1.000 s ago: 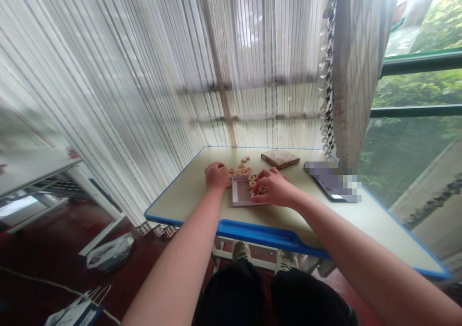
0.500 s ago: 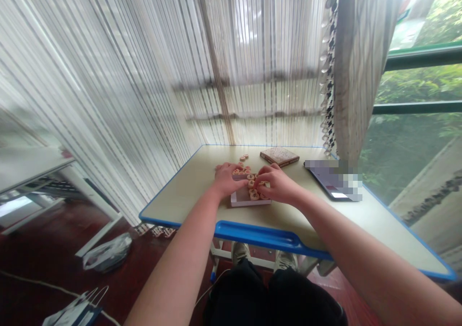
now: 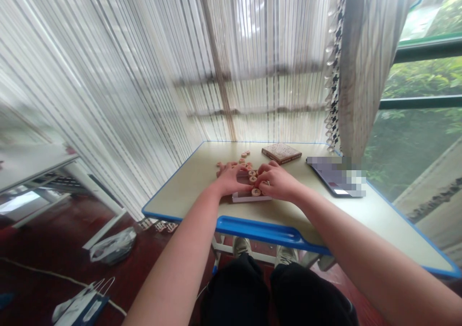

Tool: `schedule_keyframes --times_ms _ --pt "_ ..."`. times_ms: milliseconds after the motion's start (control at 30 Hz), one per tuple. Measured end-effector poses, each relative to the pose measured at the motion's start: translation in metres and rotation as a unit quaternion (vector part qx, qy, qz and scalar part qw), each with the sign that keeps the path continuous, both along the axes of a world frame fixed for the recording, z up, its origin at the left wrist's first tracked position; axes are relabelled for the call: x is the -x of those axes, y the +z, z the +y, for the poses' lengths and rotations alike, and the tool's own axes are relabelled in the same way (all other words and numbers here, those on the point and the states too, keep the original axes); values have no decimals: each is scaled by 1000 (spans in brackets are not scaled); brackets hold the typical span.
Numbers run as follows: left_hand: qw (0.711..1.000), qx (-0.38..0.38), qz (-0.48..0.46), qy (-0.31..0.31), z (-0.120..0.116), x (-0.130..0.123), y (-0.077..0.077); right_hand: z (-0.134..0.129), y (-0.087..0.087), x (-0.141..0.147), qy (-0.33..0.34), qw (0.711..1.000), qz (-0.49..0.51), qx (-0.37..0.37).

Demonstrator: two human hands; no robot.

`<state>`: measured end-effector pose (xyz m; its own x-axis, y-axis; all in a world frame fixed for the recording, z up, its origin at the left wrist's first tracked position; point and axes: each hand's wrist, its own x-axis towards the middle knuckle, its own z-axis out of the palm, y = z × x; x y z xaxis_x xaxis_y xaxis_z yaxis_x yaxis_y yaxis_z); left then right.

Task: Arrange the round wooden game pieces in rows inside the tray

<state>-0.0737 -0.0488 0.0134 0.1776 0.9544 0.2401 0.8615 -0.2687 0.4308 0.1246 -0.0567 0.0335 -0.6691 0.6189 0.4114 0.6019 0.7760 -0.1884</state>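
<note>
A shallow white box (image 3: 251,198) with round wooden pieces (image 3: 256,192) in it sits near the front of the table. My left hand (image 3: 231,179) lies over the box's left side, thumb stretched toward the pieces and fingers apart from it; no held piece shows. My right hand (image 3: 275,181) is over the right side with its fingers bent down onto the pieces; its fingertips are partly hidden, so what they grip cannot be made out. More loose round pieces (image 3: 242,161) lie on the table behind the box.
A flat patterned box (image 3: 281,153) lies at the back of the table (image 3: 180,186). To the right is a dark tablet-like device (image 3: 327,177), partly pixelated. A blue tray edge (image 3: 260,231) runs along the front. Bags (image 3: 113,245) lie on the floor at left.
My left thumb has moved down and right, across the front part of the box. My right hand has stayed nearly in place. The camera view has shifted slightly.
</note>
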Motion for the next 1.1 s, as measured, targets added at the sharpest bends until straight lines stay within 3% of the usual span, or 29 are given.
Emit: schedule_keyframes --times_ms 333,800,1100 --pt "1000 2 -20 -14 4 2 -1 -2 -1 -1 -3 999 -6 -33" --pt "999 4 -29 -37 3 4 -1 -2 3 -3 16 1000 -2 -21" --pt "994 -32 -61 80 11 0 2 -7 8 -2 46 998 17 42"
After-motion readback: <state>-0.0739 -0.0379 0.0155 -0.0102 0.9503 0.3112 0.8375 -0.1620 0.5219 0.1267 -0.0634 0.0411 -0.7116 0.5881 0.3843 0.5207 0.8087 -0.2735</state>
